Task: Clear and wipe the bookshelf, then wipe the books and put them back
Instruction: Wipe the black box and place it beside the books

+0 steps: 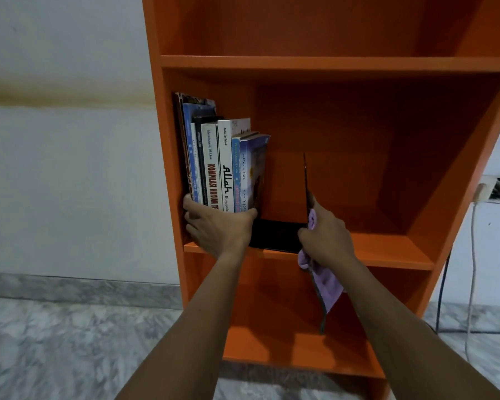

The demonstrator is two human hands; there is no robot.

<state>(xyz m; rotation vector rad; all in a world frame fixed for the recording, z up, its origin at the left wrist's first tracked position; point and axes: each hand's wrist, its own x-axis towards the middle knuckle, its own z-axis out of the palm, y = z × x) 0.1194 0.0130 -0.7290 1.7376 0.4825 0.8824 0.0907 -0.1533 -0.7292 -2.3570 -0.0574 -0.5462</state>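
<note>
An orange bookshelf (393, 249) stands in front of me. Several books (223, 168) stand upright at the left end of its middle shelf. My left hand (217, 229) grips the bottom of this row, fingers on the left side and thumb on the right. My right hand (326, 235) holds a purple cloth (328, 287) together with a thin dark flat object (306, 180) seen edge-on, upright just right of the books. A black flat piece (274, 235) lies on the shelf between my hands.
The top shelf (329, 63) and bottom shelf (286, 350) hold nothing visible. A white wall and marble floor (55, 342) lie to the left. On the right, a power strip (485, 190) and cables (471, 284) hang beside the bookshelf.
</note>
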